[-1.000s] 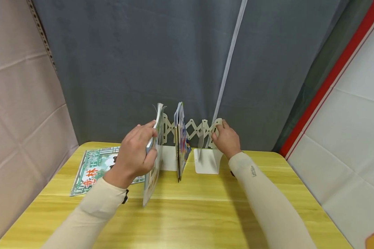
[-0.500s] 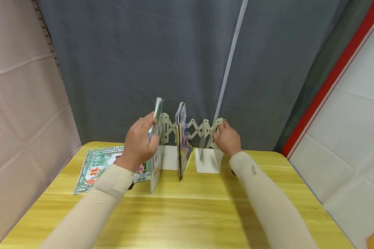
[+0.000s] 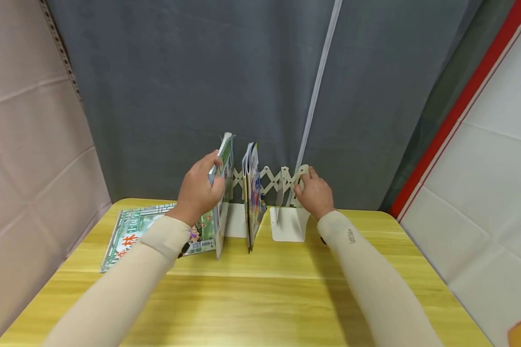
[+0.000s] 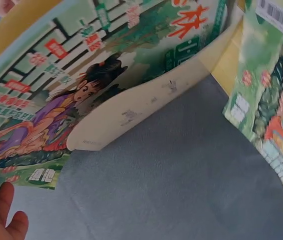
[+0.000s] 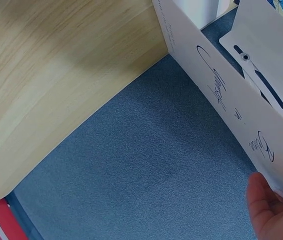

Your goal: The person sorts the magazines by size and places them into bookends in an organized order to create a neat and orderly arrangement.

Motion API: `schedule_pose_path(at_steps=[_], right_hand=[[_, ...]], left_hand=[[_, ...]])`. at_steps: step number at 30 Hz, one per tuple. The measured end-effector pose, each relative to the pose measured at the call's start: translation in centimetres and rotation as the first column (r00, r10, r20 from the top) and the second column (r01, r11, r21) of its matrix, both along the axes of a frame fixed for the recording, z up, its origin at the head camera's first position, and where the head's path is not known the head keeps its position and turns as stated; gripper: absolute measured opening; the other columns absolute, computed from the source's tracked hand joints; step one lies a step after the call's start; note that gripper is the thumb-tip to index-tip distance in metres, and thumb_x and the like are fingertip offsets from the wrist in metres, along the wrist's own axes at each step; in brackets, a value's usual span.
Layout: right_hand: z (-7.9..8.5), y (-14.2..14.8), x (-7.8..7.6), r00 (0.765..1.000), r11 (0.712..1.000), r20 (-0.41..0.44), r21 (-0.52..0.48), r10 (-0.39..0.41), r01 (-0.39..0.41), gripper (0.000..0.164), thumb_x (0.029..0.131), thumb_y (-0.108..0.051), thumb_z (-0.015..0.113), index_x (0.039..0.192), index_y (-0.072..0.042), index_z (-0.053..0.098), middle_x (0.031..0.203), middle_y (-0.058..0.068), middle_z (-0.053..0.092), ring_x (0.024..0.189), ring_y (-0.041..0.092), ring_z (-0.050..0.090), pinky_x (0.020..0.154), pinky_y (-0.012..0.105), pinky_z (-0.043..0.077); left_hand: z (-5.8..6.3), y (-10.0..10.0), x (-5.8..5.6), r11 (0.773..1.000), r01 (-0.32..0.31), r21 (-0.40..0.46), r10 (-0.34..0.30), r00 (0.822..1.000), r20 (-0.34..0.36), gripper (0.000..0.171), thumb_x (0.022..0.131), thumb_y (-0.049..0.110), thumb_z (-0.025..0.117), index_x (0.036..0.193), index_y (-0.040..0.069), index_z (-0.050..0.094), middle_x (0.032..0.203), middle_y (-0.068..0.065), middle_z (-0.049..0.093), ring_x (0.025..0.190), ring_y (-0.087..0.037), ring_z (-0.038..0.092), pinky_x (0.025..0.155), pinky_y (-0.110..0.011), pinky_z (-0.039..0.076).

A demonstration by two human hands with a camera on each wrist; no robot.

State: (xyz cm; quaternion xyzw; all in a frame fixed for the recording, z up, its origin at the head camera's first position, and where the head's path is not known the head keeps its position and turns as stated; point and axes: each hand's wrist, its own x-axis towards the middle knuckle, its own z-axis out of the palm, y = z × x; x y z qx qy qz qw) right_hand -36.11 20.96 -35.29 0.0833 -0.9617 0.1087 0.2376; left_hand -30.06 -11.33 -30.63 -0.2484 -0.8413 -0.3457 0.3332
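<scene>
My left hand (image 3: 199,187) grips the upper edge of an upright magazine (image 3: 226,161) at the left end of a cream expandable bookend (image 3: 288,232). In the left wrist view, that magazine (image 4: 96,85) has an illustrated green cover, and a pale end panel (image 4: 131,117) covers part of it; the left fingers (image 4: 1,200) show at its corner. My right hand (image 3: 316,195) holds the bookend's right end panel, its fingertips over the top edge. In the right wrist view, the panel (image 5: 216,85) carries printed script. Several thin magazines (image 3: 253,197) stand mid-bookend.
Another magazine (image 3: 132,231) lies flat on the wooden table (image 3: 260,303) at the left, partly hidden by my left forearm. A grey curtain (image 3: 178,96) hangs directly behind the bookend. Pale cloth walls (image 3: 30,144) flank both sides.
My left hand has moved the upright magazine away from me and slightly right, up against the bookend's left end. The right hand stays on the right panel.
</scene>
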Motion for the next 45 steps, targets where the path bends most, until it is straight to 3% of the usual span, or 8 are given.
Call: schedule_pose_path(at_steps=[3, 8, 13, 18, 26, 32, 38, 45], right_hand=[[-0.1, -0.2, 0.0, 1.000, 1.000, -0.001, -0.003, 0.000, 0.000, 0.040, 0.098, -0.026, 0.055, 0.129, -0.002, 0.062, 0.152, 0.024, 0.039, 0.099, 0.045, 0.062, 0.086, 0.057, 0.051], [-0.2, -0.5, 0.2, 1.000, 1.000, 0.006, -0.005, 0.006, -0.006, 0.040, 0.098, -0.026, 0.055, 0.129, -0.002, 0.062, 0.152, 0.025, 0.039, 0.098, 0.044, 0.063, 0.086, 0.057, 0.051], [-0.2, -0.5, 0.1, 1.000, 1.000, -0.016, 0.005, 0.002, -0.002, 0.039, 0.098, -0.026, 0.054, 0.128, -0.002, 0.063, 0.151, 0.024, 0.040, 0.095, 0.043, 0.064, 0.083, 0.056, 0.052], [-0.2, -0.4, 0.0, 1.000, 1.000, -0.023, 0.000, 0.003, -0.003, 0.039, 0.098, -0.027, 0.053, 0.127, -0.002, 0.063, 0.151, 0.024, 0.041, 0.095, 0.043, 0.063, 0.083, 0.056, 0.052], [-0.4, -0.5, 0.0, 0.999, 1.000, -0.044, 0.008, 0.014, -0.014, 0.037, 0.097, -0.025, 0.057, 0.125, -0.001, 0.064, 0.149, 0.025, 0.043, 0.094, 0.043, 0.064, 0.084, 0.055, 0.053], [-0.4, -0.4, 0.1, 0.998, 1.000, -0.063, -0.006, 0.023, -0.023, 0.036, 0.096, -0.024, 0.058, 0.123, 0.000, 0.065, 0.148, 0.026, 0.044, 0.093, 0.043, 0.065, 0.084, 0.056, 0.053], [-0.4, -0.3, 0.2, 0.998, 1.000, -0.061, -0.001, 0.020, -0.020, 0.038, 0.097, -0.025, 0.056, 0.124, 0.000, 0.064, 0.148, 0.025, 0.043, 0.093, 0.043, 0.064, 0.084, 0.056, 0.053], [-0.3, -0.2, 0.3, 0.997, 1.000, -0.073, -0.005, 0.015, -0.016, 0.036, 0.097, -0.023, 0.057, 0.123, 0.000, 0.065, 0.148, 0.026, 0.044, 0.093, 0.045, 0.064, 0.084, 0.056, 0.053]], left_hand=[[0.2, -0.4, -0.4, 1.000, -0.019, 0.013, 0.018, 0.997, 0.082, 0.024, 0.096, 0.012, 0.044, 0.117, 0.008, 0.054, 0.153, -0.008, 0.043, 0.050, -0.023, 0.031, 0.049, -0.038, 0.032], [0.3, -1.3, -0.5, 0.995, -0.090, 0.036, 0.085, 0.988, 0.131, 0.029, 0.098, 0.016, 0.041, 0.124, 0.008, 0.052, 0.140, -0.013, 0.054, 0.053, -0.024, 0.033, 0.053, -0.039, 0.032], [0.4, -2.0, -0.4, 0.988, -0.143, 0.049, 0.139, 0.986, 0.087, 0.030, 0.097, 0.017, 0.042, 0.123, 0.007, 0.053, 0.116, -0.020, 0.061, 0.075, -0.032, 0.051, 0.059, -0.043, 0.037], [0.3, -2.2, -0.6, 0.986, -0.149, 0.076, 0.147, 0.989, 0.032, 0.029, 0.096, 0.017, 0.041, 0.119, 0.004, 0.055, 0.140, -0.013, 0.055, 0.101, -0.036, 0.059, 0.071, -0.049, 0.045], [-0.2, -1.8, -1.0, 0.980, -0.172, 0.099, 0.175, 0.984, -0.024, 0.031, 0.094, 0.015, 0.041, 0.118, 0.002, 0.057, 0.139, -0.012, 0.057, 0.097, -0.037, 0.059, 0.070, -0.050, 0.043], [0.3, -1.7, -0.8, 0.974, -0.205, 0.097, 0.214, 0.973, -0.091, 0.028, 0.087, 0.013, 0.052, 0.110, 0.003, 0.065, 0.123, -0.014, 0.066, 0.100, -0.035, 0.061, 0.076, -0.051, 0.048], [1.0, -1.7, -0.2, 0.973, -0.180, 0.146, 0.205, 0.963, -0.174, 0.021, 0.084, 0.009, 0.056, 0.098, 0.001, 0.069, 0.117, -0.015, 0.069, 0.103, -0.036, 0.062, 0.084, -0.053, 0.050], [1.9, -1.2, 0.2, 0.974, -0.162, 0.158, 0.187, 0.970, -0.158, 0.024, 0.082, 0.006, 0.053, 0.099, -0.001, 0.068, 0.121, -0.014, 0.068, 0.107, -0.035, 0.061, 0.082, -0.050, 0.048]])
